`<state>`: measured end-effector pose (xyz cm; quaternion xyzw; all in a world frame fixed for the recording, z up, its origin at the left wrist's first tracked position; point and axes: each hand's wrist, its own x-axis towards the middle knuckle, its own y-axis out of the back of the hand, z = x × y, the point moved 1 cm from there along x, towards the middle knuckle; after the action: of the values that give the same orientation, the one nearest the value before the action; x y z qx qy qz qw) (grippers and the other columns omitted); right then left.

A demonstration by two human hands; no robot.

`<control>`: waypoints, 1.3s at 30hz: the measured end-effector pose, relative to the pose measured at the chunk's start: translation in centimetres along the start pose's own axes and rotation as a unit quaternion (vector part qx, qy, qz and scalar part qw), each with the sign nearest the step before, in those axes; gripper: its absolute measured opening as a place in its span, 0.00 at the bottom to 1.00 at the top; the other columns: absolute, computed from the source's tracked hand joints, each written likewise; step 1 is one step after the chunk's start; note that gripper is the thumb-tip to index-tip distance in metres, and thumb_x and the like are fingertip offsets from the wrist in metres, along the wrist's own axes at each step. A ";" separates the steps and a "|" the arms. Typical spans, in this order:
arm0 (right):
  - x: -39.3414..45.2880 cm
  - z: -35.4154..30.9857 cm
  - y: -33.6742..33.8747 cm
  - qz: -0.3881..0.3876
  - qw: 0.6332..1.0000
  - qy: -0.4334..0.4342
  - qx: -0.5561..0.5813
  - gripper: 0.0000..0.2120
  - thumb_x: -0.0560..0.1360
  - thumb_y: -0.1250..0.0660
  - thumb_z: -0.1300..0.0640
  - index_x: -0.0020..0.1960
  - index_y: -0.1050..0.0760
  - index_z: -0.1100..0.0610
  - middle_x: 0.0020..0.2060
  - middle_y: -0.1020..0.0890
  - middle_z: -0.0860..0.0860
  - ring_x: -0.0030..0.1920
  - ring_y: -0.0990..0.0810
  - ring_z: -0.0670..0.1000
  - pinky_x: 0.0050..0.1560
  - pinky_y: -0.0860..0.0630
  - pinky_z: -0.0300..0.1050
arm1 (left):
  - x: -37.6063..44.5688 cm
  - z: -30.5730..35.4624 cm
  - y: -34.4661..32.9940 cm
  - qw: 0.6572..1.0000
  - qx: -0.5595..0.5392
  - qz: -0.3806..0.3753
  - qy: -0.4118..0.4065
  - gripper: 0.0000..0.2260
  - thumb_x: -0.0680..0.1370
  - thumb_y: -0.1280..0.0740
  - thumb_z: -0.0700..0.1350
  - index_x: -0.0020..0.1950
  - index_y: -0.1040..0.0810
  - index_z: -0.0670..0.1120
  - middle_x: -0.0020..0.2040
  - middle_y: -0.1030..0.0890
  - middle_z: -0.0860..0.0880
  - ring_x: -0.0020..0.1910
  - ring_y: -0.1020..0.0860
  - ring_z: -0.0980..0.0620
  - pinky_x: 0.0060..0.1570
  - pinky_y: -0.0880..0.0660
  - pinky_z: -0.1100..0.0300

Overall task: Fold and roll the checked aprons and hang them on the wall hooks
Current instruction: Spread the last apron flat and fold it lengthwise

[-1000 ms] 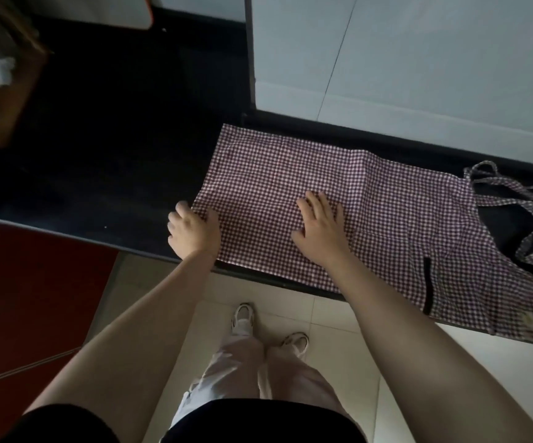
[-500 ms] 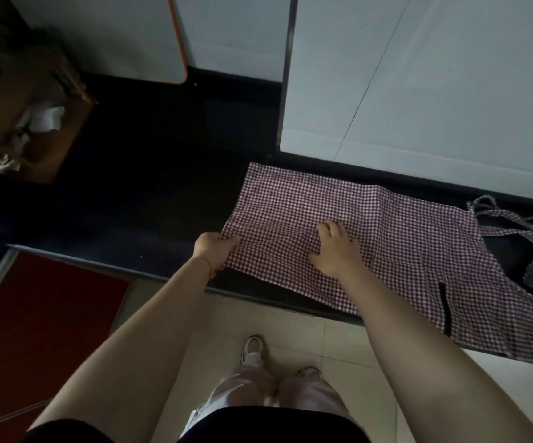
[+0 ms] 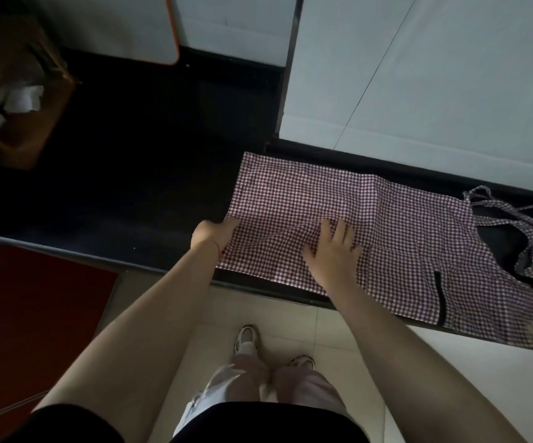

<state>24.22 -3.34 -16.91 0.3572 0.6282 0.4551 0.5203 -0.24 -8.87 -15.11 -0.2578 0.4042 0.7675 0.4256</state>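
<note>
1. Checked apron [image 3: 338,219]: red-and-white check, folded into a long strip, lying flat on the dark counter [image 3: 130,174] from the centre of view out toward 4 o'clock. Its near edge overhangs the counter front.
2. Your left hand [image 3: 211,235]: at the apron's left end, fingers curled round the cloth edge, gripping it; the corner is slightly raised.
3. Your right hand [image 3: 334,251]: at 3 o'clock of the left hand, palm down on the apron, fingers spread and straight, pressing the cloth. A ridge of fabric bunches between the two hands.
4. Apron ties [image 3: 514,212]: checked straps, loosely tangled on the counter at the far right end.
5. Dark strip [image 3: 438,295]: narrow black mark on the apron, at 4 o'clock of your right hand.
6. Wooden box [image 3: 34,116]: at 10 o'clock on the counter, white crumpled paper inside.
7. Red cabinet front [image 3: 28,314]: at 8 o'clock, below the counter.
8. Tiled floor [image 3: 290,321]: pale, with your shoes at 6 o'clock.
</note>
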 end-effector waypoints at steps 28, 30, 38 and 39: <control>-0.8 10.7 -4.4 0.131 0.987 -0.064 0.064 0.32 0.80 0.52 0.41 0.79 0.42 0.58 0.79 0.41 0.58 0.79 0.46 0.58 0.77 0.48 0.62 | -2.1 -2.7 -11.1 0.777 0.512 0.030 -0.365 0.36 0.75 0.49 0.73 0.79 0.48 0.58 0.81 0.56 0.46 0.79 0.62 0.39 0.72 0.67 0.34; -0.2 9.8 -3.7 0.133 0.988 -0.037 0.075 0.31 0.81 0.50 0.44 0.79 0.43 0.59 0.79 0.43 0.57 0.80 0.48 0.57 0.78 0.52 0.59 | -3.2 -0.9 -12.4 0.794 0.482 0.069 -0.363 0.28 0.80 0.49 0.66 0.74 0.37 0.52 0.80 0.48 0.43 0.79 0.56 0.39 0.74 0.63 0.35; 0.8 14.4 -3.5 0.112 0.992 0.032 0.052 0.28 0.83 0.56 0.46 0.80 0.45 0.56 0.79 0.43 0.55 0.80 0.48 0.54 0.78 0.49 0.58 | -6.5 2.3 -22.4 0.727 0.521 -0.045 -0.446 0.26 0.84 0.50 0.51 0.81 0.54 0.53 0.82 0.57 0.49 0.80 0.61 0.44 0.77 0.56 0.38; 0.8 16.3 -3.6 0.108 0.993 0.021 0.047 0.29 0.83 0.56 0.44 0.81 0.46 0.56 0.80 0.44 0.54 0.80 0.49 0.54 0.79 0.51 0.57 | -6.7 2.6 -23.2 0.725 0.528 -0.044 -0.439 0.26 0.84 0.50 0.53 0.81 0.54 0.53 0.82 0.57 0.48 0.80 0.61 0.43 0.76 0.55 0.36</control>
<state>40.08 -0.58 -21.29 0.4375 0.6172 0.4859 0.4376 22.98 -2.42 -18.01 0.3572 0.5004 0.4380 0.6559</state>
